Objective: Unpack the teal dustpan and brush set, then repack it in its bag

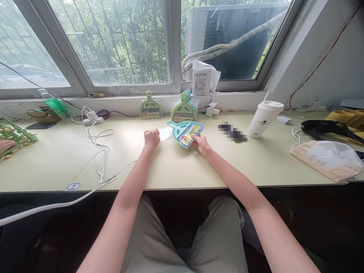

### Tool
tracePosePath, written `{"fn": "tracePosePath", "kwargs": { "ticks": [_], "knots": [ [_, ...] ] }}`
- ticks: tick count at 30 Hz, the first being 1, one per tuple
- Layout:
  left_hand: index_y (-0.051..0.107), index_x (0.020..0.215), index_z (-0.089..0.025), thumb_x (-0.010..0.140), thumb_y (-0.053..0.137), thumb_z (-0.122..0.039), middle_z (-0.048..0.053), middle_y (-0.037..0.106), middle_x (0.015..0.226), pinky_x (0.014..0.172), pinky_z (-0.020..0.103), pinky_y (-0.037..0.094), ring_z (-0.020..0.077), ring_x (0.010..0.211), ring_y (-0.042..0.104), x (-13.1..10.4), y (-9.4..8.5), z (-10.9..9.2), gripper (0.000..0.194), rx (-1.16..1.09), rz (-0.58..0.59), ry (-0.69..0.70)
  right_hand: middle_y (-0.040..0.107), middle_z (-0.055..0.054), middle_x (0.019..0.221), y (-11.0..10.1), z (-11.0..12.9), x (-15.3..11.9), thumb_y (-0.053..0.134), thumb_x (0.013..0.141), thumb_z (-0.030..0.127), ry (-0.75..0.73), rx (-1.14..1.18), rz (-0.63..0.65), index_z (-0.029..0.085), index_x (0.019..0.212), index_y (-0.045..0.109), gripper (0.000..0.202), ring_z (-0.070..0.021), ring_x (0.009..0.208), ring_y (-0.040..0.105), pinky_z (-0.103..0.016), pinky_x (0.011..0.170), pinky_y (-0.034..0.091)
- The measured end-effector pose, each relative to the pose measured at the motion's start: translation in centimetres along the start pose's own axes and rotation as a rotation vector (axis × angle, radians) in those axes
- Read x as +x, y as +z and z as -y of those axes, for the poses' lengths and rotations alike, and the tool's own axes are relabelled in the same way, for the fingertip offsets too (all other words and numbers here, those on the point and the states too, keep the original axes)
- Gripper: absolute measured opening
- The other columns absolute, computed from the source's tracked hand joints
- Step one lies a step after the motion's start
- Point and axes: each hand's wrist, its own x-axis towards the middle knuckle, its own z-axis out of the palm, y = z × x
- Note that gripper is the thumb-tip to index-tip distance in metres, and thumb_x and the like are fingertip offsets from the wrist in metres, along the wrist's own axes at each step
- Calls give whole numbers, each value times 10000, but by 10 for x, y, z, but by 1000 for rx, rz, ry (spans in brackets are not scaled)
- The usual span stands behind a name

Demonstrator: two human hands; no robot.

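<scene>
Right hand (200,143), dustpan set (185,132), cup (263,118)

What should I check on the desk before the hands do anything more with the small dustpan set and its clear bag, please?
1. Right hand grips the teal dustpan set at its lower edge: ok.
2. Left hand is closed on the clear bag: ok.
3. Bag mouth is open towards the set: cannot tell, the plastic is too faint.
4. White cable lies clear of both hands, to the left: ok.
5. Paper cup stands upright, away from the right hand: ok.
6. Other packed dustpans lean against the window ledge, behind the work: ok.
</scene>
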Motion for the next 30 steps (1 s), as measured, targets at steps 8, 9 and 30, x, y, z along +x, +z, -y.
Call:
{"fn": "tracePosePath", "kwargs": {
  "ticks": [8,9,30],
  "knots": [
    [775,1064,-236,884,664,-383,116,692,1221,1037,412,461,338,1193,590,-4,4,2,258,-23,111,132,762,-46,1153,-17,22,20,637,910,250,-207,150,-314,216,1228,572,326,-124,1049,742,-255,956,620],
    [787,1030,-238,880,673,-374,120,708,1175,1012,413,478,345,1161,606,-3,3,3,233,-25,111,131,745,-53,1204,-22,27,23,618,927,283,-231,158,-356,224,1266,548,351,-117,1080,734,-249,972,611],
    [733,932,-172,936,496,-251,207,678,1065,1145,605,274,416,1244,493,-3,-4,-2,249,-123,-141,-54,809,-117,808,-27,30,14,739,795,37,172,-181,192,105,976,721,195,-251,787,797,-464,918,646]
  ]
}}
